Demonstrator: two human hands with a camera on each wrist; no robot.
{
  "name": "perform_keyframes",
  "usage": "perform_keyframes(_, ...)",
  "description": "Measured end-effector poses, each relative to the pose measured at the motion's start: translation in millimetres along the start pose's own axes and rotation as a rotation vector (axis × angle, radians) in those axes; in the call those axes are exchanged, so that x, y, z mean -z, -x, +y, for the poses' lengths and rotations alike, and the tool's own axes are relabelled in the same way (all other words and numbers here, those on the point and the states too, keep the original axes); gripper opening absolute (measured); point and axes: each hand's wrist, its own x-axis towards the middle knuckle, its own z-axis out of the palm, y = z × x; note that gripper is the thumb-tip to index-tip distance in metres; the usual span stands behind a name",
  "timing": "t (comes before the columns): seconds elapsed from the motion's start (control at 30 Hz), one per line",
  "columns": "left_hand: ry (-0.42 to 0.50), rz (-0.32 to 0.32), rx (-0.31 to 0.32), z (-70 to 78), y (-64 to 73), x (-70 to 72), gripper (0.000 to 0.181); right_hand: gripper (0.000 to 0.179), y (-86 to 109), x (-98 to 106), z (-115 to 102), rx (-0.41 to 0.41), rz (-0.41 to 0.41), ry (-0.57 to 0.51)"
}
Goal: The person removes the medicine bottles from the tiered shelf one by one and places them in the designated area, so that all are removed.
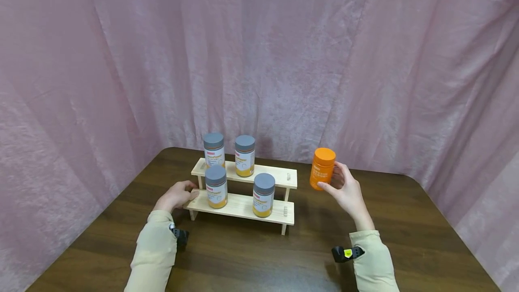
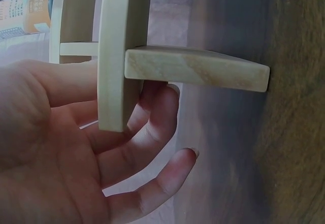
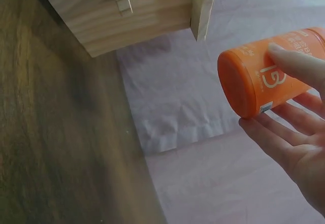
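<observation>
My right hand (image 1: pixel 349 191) grips an orange bottle (image 1: pixel 321 174) with an orange lid and holds it upright in the air, right of a two-step wooden rack (image 1: pixel 240 205). In the right wrist view the thumb lies across one side of the bottle (image 3: pixel 249 79) and the fingers support the other. At the rack's left end my left hand (image 1: pixel 177 194) holds the lower step; the left wrist view shows fingers curled around the board's end (image 2: pixel 112 82), beside its leg (image 2: pixel 198 69). Grey-lidded jars stand on the rack, two above (image 1: pixel 245 159) and two below (image 1: pixel 263 197).
The rack stands on a dark brown wooden table (image 1: pixel 231 260). Behind the table hangs a pink curtain (image 1: pixel 284 57). A bare stretch of upper step (image 1: pixel 273 174) lies right of the upper jars.
</observation>
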Motion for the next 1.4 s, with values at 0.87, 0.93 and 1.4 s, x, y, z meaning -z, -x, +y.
perform_keyframes(0.87, 0.075, -0.014, 0.012, -5.3, -2.5, 1.4, 0.034, 0.071, 7.8, -14, 45, -0.063, -0.170, -0.113)
perform_keyframes(0.93, 0.085, -0.012, 0.023, -6.5, -2.8, 0.4, 0.034, 0.071, 8.9, -15, 50, -0.076, -0.190, -0.096)
perform_keyframes(1.4, 0.091, -0.014, 0.031, -5.9, -0.7, -2.2, 0.034, 0.073, 14.3, -16, 64, -0.137, -0.323, -0.070)
